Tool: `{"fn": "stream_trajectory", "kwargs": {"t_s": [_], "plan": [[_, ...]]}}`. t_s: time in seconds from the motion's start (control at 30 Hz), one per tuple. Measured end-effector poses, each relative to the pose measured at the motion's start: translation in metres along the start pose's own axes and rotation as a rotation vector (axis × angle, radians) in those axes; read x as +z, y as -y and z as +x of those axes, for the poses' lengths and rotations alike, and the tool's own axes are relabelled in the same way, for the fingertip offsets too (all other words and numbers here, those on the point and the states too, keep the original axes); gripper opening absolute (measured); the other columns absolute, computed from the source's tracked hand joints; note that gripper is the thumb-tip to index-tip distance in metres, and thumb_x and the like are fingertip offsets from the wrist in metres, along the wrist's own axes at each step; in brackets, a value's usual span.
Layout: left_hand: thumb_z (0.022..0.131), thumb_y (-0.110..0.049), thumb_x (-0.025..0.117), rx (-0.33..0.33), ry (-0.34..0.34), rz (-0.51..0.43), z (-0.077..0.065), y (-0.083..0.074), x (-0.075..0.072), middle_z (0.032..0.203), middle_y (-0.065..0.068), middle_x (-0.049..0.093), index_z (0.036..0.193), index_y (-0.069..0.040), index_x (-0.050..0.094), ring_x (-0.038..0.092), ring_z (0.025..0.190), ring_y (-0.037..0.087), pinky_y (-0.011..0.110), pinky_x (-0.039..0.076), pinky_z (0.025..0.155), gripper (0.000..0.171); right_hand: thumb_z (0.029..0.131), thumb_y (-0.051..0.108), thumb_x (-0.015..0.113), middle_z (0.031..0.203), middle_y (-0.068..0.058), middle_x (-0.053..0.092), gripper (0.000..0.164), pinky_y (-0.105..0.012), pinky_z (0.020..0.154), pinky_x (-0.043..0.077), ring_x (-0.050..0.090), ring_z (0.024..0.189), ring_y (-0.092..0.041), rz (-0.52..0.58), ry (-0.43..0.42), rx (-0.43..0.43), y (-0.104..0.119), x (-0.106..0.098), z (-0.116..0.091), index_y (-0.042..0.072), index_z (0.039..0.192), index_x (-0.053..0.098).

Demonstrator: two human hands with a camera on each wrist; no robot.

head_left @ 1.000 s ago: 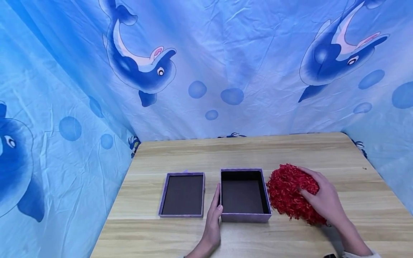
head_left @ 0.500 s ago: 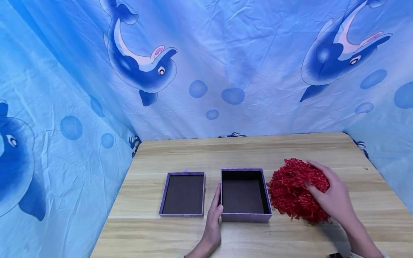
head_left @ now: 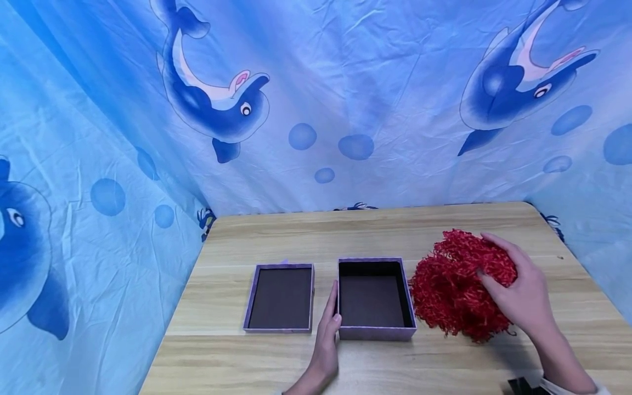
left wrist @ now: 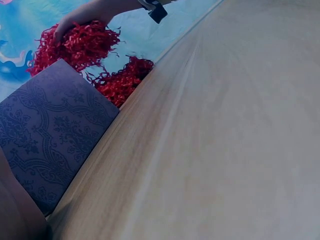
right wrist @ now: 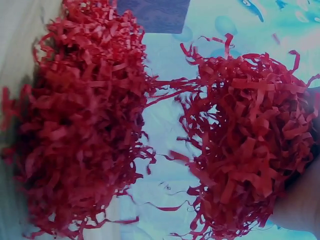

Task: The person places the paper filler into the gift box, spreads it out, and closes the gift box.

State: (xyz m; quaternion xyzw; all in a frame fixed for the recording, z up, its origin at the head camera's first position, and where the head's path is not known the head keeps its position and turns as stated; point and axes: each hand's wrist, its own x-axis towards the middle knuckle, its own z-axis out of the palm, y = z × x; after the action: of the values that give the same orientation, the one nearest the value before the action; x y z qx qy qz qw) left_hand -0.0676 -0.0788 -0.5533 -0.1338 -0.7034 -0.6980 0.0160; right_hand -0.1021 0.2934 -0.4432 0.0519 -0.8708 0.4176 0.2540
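My right hand (head_left: 525, 291) grips a clump of red shredded paper (right wrist: 255, 150). A larger heap of the same paper (right wrist: 85, 130) lies on the table below, and thin strands link the two across a gap. Just left of that heap stands an uncovered purple box (head_left: 376, 333) with a dark, bare inside. My left hand (head_left: 325, 343) rests against the box's left wall, its fingers fairly straight and the thumb at the rim. In the left wrist view the box's patterned side (left wrist: 55, 125) shows, with the raised clump (left wrist: 82, 45) behind it.
A shallow purple tray-like lid (head_left: 283, 299), dark inside, lies left of the box on the wooden table (head_left: 365, 233). Blue dolphin-print cloth (head_left: 321, 99) hangs behind and along the sides. A small black object (head_left: 520, 385) shows by the right wrist.
My right hand has risen and moved right and away, pulling a clump of shredded paper up from the heap. The left hand, box and lid have stayed in place.
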Motion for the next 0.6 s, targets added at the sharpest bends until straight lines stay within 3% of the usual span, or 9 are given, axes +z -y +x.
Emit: {"fn": "stream_trajectory", "kwargs": {"t_s": [0.17, 0.43, 0.53, 0.6], "plan": [[0.114, -0.012, 0.030, 0.041, 0.003, -0.001, -0.001, 0.000, 0.000, 0.185, 0.020, 0.012, 0.178, -0.009, 0.018, 0.010, 0.167, 0.002, 0.009, 0.008, 0.127, 0.065, 0.086, -0.011, 0.077, 0.146, 0.037, 0.054, 0.082, -0.003, 0.090, 0.037, 0.048, 0.121, 0.020, 0.004, -0.012, -0.012, 0.006, -0.003, 0.004, 0.020, 0.160, 0.062], [0.114, -0.016, 0.030, -0.013, 0.001, -0.013, 0.000, 0.000, 0.000, 0.186, 0.012, 0.014, 0.179, -0.012, 0.018, 0.010, 0.166, 0.001, 0.010, 0.009, 0.127, 0.066, 0.082, -0.017, 0.075, 0.148, 0.027, 0.061, 0.084, -0.002, 0.089, 0.040, 0.055, 0.119, 0.015, 0.034, -0.058, -0.030, 0.017, -0.004, 0.007, 0.016, 0.158, 0.063], [0.115, -0.016, 0.030, 0.014, 0.007, -0.017, 0.000, 0.003, 0.000, 0.185, 0.016, 0.013, 0.179, -0.011, 0.018, 0.009, 0.168, 0.006, 0.010, 0.008, 0.127, 0.065, 0.079, -0.020, 0.073, 0.147, 0.025, 0.062, 0.085, -0.003, 0.091, 0.042, 0.058, 0.121, 0.012, 0.063, -0.082, -0.054, 0.023, -0.004, 0.011, 0.013, 0.157, 0.064], [0.115, -0.016, 0.030, 0.046, 0.011, -0.030, 0.000, 0.013, -0.002, 0.185, 0.017, 0.013, 0.179, -0.012, 0.018, 0.009, 0.169, 0.009, 0.010, 0.009, 0.127, 0.065, 0.078, -0.022, 0.072, 0.147, 0.026, 0.061, 0.086, -0.003, 0.092, 0.043, 0.058, 0.123, 0.010, 0.083, -0.093, -0.071, 0.028, -0.005, 0.014, 0.012, 0.157, 0.064]]}}
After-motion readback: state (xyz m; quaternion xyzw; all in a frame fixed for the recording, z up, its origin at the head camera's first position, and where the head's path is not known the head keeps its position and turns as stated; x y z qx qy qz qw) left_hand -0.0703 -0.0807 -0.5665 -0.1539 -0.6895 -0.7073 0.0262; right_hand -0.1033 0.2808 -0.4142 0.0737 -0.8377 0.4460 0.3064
